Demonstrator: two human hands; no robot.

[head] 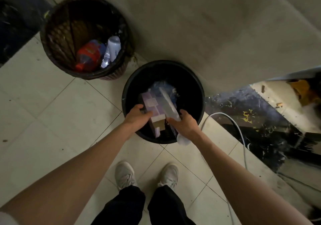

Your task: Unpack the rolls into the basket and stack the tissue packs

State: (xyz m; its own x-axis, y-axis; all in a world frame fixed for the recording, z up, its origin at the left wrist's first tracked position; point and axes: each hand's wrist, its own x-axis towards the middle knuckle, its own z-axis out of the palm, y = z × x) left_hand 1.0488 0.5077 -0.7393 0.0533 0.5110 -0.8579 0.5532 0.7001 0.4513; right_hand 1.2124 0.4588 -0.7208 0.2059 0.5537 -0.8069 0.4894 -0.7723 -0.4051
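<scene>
A round black bin [198, 87] stands on the tiled floor just ahead of my feet. Over its near half my left hand [136, 116] grips the left side of a purple-and-white carton [152, 104], which tilts down into the bin. My right hand [184, 123] is closed on a clear plastic wrapper [169, 105] that lies along the carton's right side. More crumpled clear plastic [161, 85] sits deeper in the bin. A white rounded object [183, 140] pokes out under my right wrist; what it is I cannot tell.
A brown woven basket [52, 54] at the upper left holds a red bottle [88, 54] and a white bottle [113, 48]. A white cable [241, 134] curves across the floor on the right beside a dark littered strip [260, 120]. My white shoes [125, 174] stand below.
</scene>
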